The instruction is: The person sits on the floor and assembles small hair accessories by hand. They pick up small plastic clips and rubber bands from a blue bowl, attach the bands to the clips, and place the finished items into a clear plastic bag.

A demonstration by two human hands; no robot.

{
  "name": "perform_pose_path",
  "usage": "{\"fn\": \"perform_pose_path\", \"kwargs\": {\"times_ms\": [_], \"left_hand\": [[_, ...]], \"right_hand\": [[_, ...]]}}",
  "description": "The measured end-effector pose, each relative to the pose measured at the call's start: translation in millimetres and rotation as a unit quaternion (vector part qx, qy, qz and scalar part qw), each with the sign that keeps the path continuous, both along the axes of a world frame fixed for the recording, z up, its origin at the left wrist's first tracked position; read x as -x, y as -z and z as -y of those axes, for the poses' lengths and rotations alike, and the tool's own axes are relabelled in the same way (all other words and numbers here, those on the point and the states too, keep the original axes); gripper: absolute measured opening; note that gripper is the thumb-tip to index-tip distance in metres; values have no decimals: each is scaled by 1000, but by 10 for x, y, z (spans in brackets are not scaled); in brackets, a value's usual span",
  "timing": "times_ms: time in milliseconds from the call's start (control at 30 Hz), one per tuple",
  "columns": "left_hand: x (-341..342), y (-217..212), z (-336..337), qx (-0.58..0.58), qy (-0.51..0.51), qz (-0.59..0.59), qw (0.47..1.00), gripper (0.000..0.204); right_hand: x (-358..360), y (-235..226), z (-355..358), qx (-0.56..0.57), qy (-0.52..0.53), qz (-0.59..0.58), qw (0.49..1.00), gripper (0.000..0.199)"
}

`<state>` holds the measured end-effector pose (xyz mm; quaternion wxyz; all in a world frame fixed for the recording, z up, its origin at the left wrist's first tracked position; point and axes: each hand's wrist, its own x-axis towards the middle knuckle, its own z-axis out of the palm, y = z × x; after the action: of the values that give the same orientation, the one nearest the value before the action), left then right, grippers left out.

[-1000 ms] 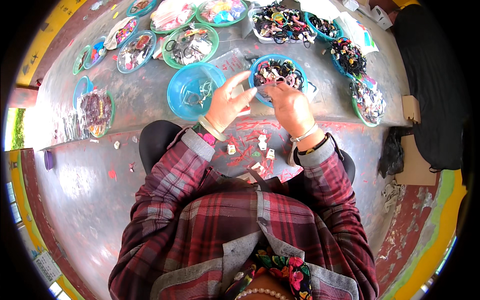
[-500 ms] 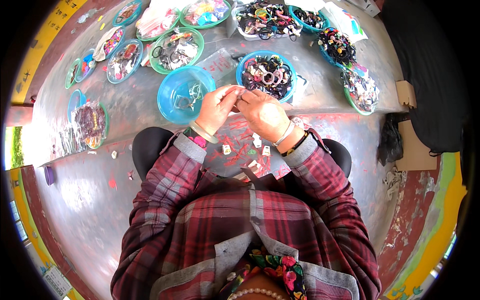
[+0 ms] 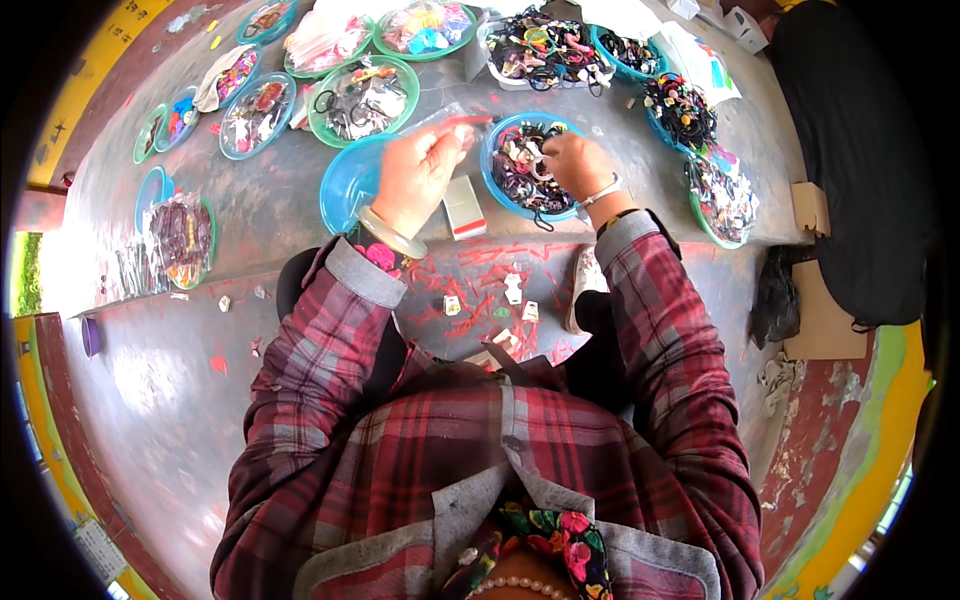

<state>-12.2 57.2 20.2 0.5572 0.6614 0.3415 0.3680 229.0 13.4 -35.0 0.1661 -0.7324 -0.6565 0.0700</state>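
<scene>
My left hand [image 3: 418, 175] is raised over the edge of an empty blue bowl [image 3: 350, 185] and holds a small clear plastic bag [image 3: 447, 122] with a red strip along its top. My right hand [image 3: 575, 160] reaches into a blue bowl [image 3: 492, 150] filled with dark hair ties and small hair accessories; its fingers are closed among them, and what they pinch is hidden. A small white and red packet [image 3: 464, 207] lies on the table between my two hands. Both wrists wear bangles, and my sleeves are red plaid.
Several green and blue bowls of hair accessories ring the grey table [image 3: 270, 215], among them a green bowl [image 3: 362, 96] of dark rings. A bowl with packets [image 3: 180, 235] sits at the left. Small tags [image 3: 515, 290] litter the floor by my knees. A dark bag [image 3: 860, 160] lies at the right.
My hands were together in front of me. They have separated: the left rose with the clear bag, and the right moved into the blue bowl of hair ties.
</scene>
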Motion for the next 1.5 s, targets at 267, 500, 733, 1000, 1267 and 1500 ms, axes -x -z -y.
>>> {"fn": "perform_pose_path", "kwargs": {"times_ms": [267, 500, 733, 1000, 1267, 1500], "left_hand": [[35, 252, -57, 23, 9, -29, 999, 30], [52, 366, -107, 47, 33, -83, 995, 29], [69, 358, -93, 22, 47, -120, 991, 29], [-55, 373, 14, -85, 38, -212, 973, 25], [-115, 428, 82, -88, 53, -205, 973, 25], [-142, 425, 54, -38, 92, -185, 978, 26]], "right_hand": [[147, 691, -115, 118, 9, 153, 981, 19], [-90, 854, -219, 40, 25, 164, 985, 14], [-5, -452, -80, -58, 58, -266, 960, 23], [574, -992, 357, -130, -130, -243, 952, 25], [598, -959, 353, -126, -163, -136, 969, 11], [583, -706, 264, -199, -238, 9, 951, 19]]}}
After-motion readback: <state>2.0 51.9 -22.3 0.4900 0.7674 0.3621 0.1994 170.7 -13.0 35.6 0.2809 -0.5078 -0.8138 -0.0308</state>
